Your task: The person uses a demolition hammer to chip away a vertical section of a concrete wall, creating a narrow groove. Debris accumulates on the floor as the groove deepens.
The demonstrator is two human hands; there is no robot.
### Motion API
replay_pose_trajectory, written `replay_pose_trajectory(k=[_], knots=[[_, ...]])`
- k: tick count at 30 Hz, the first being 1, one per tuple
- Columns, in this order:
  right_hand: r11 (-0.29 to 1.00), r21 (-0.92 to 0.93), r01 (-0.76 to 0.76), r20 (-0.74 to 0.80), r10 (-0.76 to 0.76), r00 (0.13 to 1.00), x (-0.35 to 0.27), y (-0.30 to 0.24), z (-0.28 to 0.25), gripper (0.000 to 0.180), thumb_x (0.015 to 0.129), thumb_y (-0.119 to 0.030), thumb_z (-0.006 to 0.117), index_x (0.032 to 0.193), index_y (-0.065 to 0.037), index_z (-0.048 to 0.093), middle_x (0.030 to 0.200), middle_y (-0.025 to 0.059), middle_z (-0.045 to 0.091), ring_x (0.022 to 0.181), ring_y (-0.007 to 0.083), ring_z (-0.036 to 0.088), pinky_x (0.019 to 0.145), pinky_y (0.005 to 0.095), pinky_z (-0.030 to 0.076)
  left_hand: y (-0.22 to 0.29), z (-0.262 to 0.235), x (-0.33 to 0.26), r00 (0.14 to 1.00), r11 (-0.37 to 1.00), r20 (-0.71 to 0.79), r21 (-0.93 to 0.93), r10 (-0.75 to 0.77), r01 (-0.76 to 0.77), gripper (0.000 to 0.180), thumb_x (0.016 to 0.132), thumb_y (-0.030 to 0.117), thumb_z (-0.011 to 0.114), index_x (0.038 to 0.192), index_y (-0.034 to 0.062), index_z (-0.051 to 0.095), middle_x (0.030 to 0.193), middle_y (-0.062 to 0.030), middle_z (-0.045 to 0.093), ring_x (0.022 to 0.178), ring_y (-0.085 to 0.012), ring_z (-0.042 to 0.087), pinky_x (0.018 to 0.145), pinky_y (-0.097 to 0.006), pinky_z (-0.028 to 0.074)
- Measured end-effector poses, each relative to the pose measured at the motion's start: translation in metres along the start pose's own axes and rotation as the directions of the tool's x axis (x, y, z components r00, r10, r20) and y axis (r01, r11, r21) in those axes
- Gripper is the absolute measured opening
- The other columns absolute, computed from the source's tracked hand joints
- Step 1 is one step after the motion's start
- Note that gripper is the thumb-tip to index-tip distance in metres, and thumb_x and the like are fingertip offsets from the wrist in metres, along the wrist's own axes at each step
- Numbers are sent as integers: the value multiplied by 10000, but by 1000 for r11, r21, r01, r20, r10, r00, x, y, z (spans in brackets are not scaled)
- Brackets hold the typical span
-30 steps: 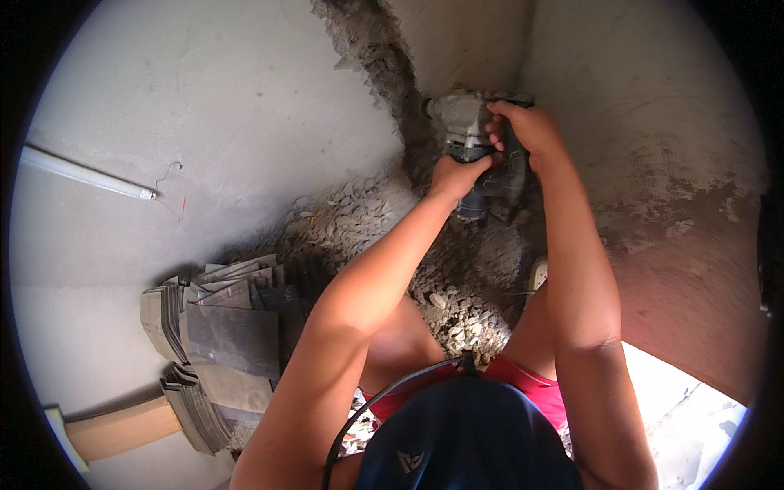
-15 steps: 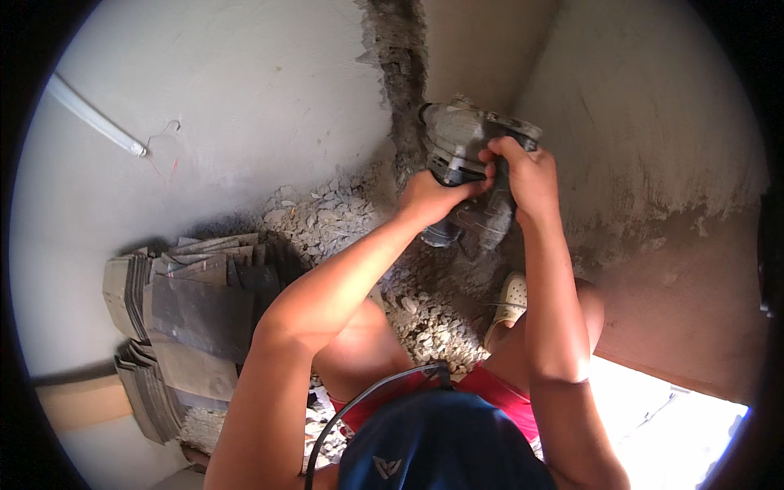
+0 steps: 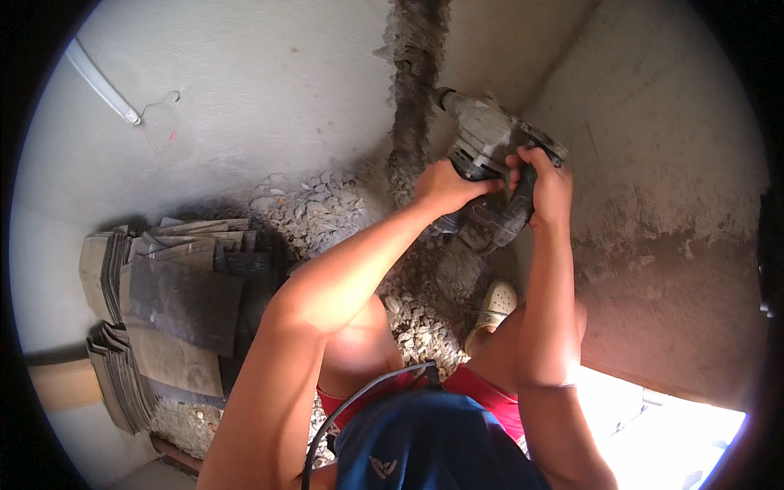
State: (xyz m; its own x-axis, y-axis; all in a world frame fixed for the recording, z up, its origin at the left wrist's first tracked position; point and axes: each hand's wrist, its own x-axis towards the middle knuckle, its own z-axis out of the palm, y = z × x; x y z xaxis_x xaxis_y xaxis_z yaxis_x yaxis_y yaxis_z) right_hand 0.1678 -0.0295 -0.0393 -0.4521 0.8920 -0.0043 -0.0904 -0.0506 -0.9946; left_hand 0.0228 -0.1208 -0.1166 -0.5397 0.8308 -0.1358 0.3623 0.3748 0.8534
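Observation:
A dusty grey rotary hammer [image 3: 483, 129] is held up sideways in both hands, its nose pointing left at a rough channel [image 3: 411, 110] cut down the pale wall. My left hand [image 3: 449, 188] wraps around the body below the housing. Around the rear handle, my right hand [image 3: 549, 186] is closed, thumb near the top. The tool's front end reaches the channel's right edge; dust and shadow hide whether a bit touches the wall.
Broken rubble [image 3: 314, 208] lies along the wall foot and between my legs. Stacked, worn flat sheets [image 3: 184, 306] stand at the left. A white conduit [image 3: 102, 82] with thin wires sticks out of the wall. My clog-shod foot [image 3: 498, 302] is below the tool; a cable [image 3: 359, 392] crosses my lap.
The rotary hammer and both hands sit slightly farther right in the picture, with the nose tilted a little more upward. The whole view has shifted somewhat. Both grips are unchanged.

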Motion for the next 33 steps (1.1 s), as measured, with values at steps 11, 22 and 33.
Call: replay_pose_trajectory(k=[11, 22, 33], knots=[[991, -34, -133, -112, 128, 985, -2, -13, 12, 247, 915, -212, 713, 829, 17, 676, 774, 132, 712, 617, 202, 645, 553, 368, 505, -2, -2, 3, 997, 996, 28, 42, -74, 73, 826, 604, 722, 854, 1089, 57, 796, 1071, -175, 790, 1018, -325, 764, 872, -397, 584], [991, -48, -123, -96, 118, 988, 0, -13, 4, 249, 899, -217, 737, 821, 14, 690, 750, 121, 706, 597, 205, 654, 554, 363, 504, 2, 7, -1, 998, 993, 23, -101, -66, 68, 716, 640, 622, 907, 1094, 79, 801, 1074, -133, 791, 1020, -261, 751, 894, -369, 557], [982, 72, -173, -27, 175, 984, -1, -9, 3, 190, 887, -162, 721, 855, 25, 711, 762, 116, 710, 609, 212, 646, 567, 374, 495, -11, 12, 4, 1000, 999, -18, -52, -1, 0, 828, 607, 715, 885, 1114, 66, 794, 1094, -165, 790, 1045, -314, 759, 885, -402, 572]])
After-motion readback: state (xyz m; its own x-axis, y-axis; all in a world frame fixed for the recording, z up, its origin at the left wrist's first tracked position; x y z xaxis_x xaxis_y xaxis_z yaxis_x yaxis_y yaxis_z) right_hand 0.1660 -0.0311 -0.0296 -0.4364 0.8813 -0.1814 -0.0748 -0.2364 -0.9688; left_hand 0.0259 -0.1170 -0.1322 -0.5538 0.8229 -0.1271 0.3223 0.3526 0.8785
